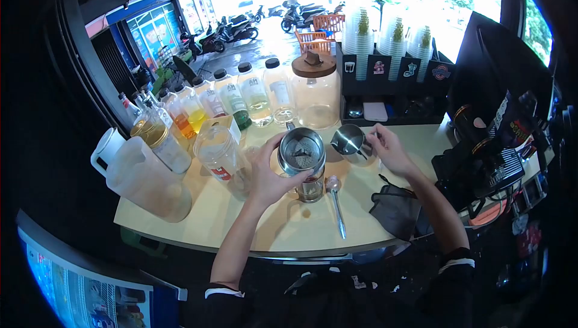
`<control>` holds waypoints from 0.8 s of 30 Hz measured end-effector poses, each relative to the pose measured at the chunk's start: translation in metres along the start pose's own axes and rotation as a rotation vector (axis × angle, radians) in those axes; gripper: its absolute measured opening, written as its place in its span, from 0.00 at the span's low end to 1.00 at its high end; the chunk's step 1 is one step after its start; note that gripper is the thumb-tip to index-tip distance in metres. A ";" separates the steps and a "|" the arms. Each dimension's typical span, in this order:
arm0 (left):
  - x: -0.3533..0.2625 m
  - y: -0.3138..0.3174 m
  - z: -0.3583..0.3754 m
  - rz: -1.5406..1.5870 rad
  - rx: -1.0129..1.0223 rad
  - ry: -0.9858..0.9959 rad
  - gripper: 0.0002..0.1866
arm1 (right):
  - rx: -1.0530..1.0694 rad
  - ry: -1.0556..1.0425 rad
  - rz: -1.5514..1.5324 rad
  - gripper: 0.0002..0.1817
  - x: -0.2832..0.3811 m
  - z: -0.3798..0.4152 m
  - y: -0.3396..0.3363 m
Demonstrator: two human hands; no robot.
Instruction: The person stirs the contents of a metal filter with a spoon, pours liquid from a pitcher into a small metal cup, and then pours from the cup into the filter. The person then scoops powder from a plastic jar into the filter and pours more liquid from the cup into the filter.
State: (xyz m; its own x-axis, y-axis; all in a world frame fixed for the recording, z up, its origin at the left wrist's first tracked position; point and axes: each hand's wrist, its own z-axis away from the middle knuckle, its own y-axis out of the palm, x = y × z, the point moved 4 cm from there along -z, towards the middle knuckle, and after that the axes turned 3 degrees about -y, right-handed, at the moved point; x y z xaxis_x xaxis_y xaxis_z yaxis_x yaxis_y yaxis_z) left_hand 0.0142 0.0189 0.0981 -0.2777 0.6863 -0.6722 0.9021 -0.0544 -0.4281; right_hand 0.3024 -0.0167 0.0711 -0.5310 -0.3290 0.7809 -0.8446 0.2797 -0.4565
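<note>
My left hand [268, 171] is curled around a round metal cup [301, 150], thumb along its near side and fingers at its far left rim. Grey, frothy-looking contents with a dark patch show inside it. Directly below, partly hidden by the cup, a clear glass [311, 191] has something brown in its upper part. To the right, my right hand [388, 149] pinches the handle of a shiny metal pitcher [349, 140], which is at the tabletop. A long metal spoon [337, 207] lies on the table just right of the glass.
Left stand a clear plastic jar [220, 156], a large cloudy jug [147, 177] and several bottles [232, 96]. Behind is a big wood-lidded glass jar [316, 96]. A dark cloth [395, 210] lies right, near the black machine [475, 165]; stacked plastic cups [359, 39] stand behind.
</note>
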 end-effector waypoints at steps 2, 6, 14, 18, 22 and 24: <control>0.001 0.001 -0.003 0.063 0.010 -0.021 0.41 | -0.037 -0.094 0.064 0.06 0.029 -0.004 -0.011; 0.008 0.003 -0.007 0.063 0.030 0.002 0.41 | -0.071 -0.312 0.232 0.07 0.087 -0.010 -0.023; 0.009 0.002 -0.009 0.091 0.094 0.007 0.41 | 0.039 -0.356 0.322 0.10 0.147 -0.024 -0.023; 0.006 0.005 -0.009 0.137 0.117 -0.002 0.42 | 0.050 -0.518 0.381 0.09 0.167 -0.029 -0.014; 0.007 0.008 -0.010 0.213 0.115 -0.007 0.42 | 0.094 -0.565 0.416 0.10 0.178 -0.037 -0.003; 0.006 0.008 -0.010 0.213 0.126 -0.014 0.42 | 0.125 -0.612 0.404 0.11 0.181 -0.040 0.003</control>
State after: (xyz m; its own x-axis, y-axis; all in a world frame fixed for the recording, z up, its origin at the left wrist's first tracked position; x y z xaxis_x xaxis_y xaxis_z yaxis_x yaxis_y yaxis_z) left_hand 0.0227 0.0303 0.0968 -0.0914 0.6396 -0.7633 0.8925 -0.2873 -0.3476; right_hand 0.2070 -0.0393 0.2280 -0.7140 -0.6762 0.1818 -0.5578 0.3923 -0.7314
